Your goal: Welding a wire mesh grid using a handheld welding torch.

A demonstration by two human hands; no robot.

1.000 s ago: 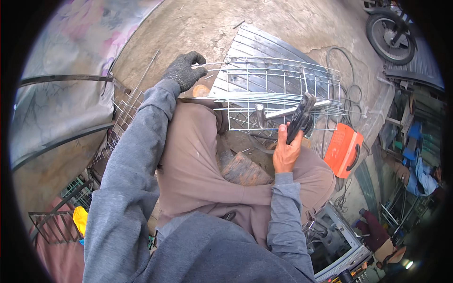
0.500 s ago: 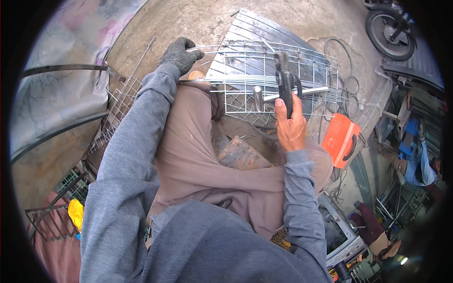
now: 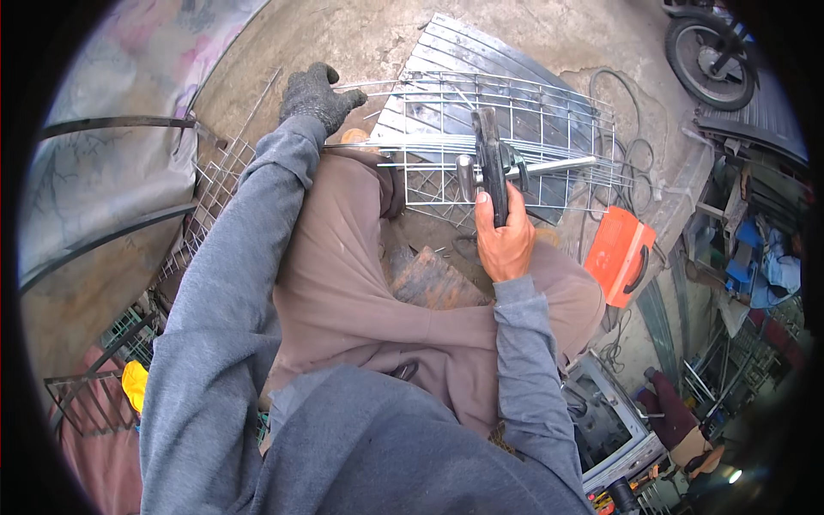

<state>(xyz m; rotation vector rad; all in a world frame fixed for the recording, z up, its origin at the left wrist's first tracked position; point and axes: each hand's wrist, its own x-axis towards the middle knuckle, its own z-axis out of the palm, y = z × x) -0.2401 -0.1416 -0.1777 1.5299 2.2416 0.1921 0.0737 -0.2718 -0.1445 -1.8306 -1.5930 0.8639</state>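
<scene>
My bare right hand (image 3: 505, 242) grips a black welding electrode holder (image 3: 491, 159) with a thin rod at its tip. The holder is over a silver wire mesh grid (image 3: 429, 182), in front of my knees. A metal hammer (image 3: 562, 165) lies across the mesh, its head left of the holder. My left hand (image 3: 313, 101), in a dark grey glove, is at the far left end of the mesh's top wire. Its thumb and forefinger are spread, with the wire end in the gap; its other fingers are mostly hidden.
A ribbed metal sheet (image 3: 506, 73) lies under the mesh. Right of my knee stands an orange machine (image 3: 620, 256) with a black handle, near loose cables (image 3: 639, 163). A rusty plate (image 3: 442, 281) is between my legs. Another mesh panel (image 3: 210, 202) leans at left; a motorcycle wheel (image 3: 708, 64) is far right.
My right hand and the electrode holder have moved left over the mesh. My left hand has shifted slightly left, and the mesh's left part has moved slightly the same way.
</scene>
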